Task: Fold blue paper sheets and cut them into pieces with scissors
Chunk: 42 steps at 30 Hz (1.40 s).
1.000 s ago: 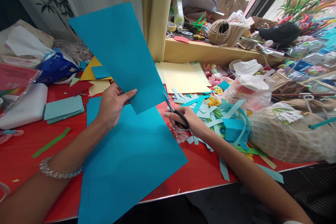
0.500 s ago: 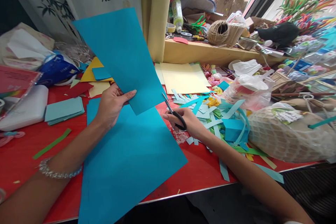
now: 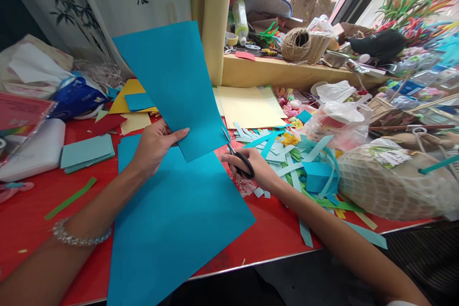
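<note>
My left hand (image 3: 158, 146) pinches a sheet of blue paper (image 3: 175, 86) near its lower left edge, thumb on top, and the sheet stands tilted up in the air. Black-handled scissors (image 3: 244, 162) are in my right hand (image 3: 253, 165), with fingers through the loops. Their blades meet the sheet's lower right edge, one blade showing in front of the paper. Below both hands lie larger blue sheets (image 3: 182, 229) on the red table (image 3: 229, 253), reaching past its front edge.
Cut paper strips (image 3: 292, 169) are heaped right of the scissors, beside a net-wrapped bundle (image 3: 390, 181). Cream sheets (image 3: 251, 105) lie behind. Light blue cards (image 3: 88, 150) and a green strip (image 3: 71, 198) are at left. A crowded ledge (image 3: 261, 69) holds a twine roll (image 3: 296, 44).
The held blue sheet has tipped, its top edge shifting right and lower. The scissors stay at its right edge, having moved slightly left. The stacked sheets have not moved.
</note>
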Available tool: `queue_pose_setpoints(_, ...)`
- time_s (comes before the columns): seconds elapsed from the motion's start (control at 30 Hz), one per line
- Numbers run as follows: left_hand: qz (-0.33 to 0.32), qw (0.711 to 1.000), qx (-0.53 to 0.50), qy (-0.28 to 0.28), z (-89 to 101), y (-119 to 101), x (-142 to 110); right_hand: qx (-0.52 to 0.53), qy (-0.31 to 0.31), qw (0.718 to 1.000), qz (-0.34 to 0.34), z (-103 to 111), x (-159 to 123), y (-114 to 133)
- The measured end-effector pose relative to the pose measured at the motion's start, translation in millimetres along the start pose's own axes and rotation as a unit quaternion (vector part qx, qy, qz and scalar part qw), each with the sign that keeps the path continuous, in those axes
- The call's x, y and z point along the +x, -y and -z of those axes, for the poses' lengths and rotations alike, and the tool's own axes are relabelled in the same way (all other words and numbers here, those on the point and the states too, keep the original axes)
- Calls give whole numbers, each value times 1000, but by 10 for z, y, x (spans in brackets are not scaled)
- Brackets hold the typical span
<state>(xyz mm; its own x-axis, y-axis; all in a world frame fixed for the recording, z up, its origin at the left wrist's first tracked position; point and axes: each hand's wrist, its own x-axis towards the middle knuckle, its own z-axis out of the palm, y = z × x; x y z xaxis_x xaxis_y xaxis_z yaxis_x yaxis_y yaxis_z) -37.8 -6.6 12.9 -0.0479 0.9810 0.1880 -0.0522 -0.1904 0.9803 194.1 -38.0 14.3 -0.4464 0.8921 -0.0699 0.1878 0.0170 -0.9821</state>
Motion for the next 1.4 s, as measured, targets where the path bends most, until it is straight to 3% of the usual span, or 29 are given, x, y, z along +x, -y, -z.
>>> queue_pose_setpoints(0.23,4,1000,-1,-6,-4,-19,1,8,-1,1000,23,-14,5,-59)
queue_pose_setpoints(0.73,28,999,-4,19,-17,-2,-11,42,-10,999,1,-15,28,-128)
queue_pose_setpoints(0.93,38,999,13,-11,-16,-4,-19,18,-15,999,33,-16,18,-135)
queue_pose_setpoints(1.23,51,998,37,-12,-8,38,-11,13,-33,999,-9,-29,37,-147)
queue_pose_setpoints(1.4,61,998,31,-13,-21,17,-13,4,-33,999,19,-29,15,-140)
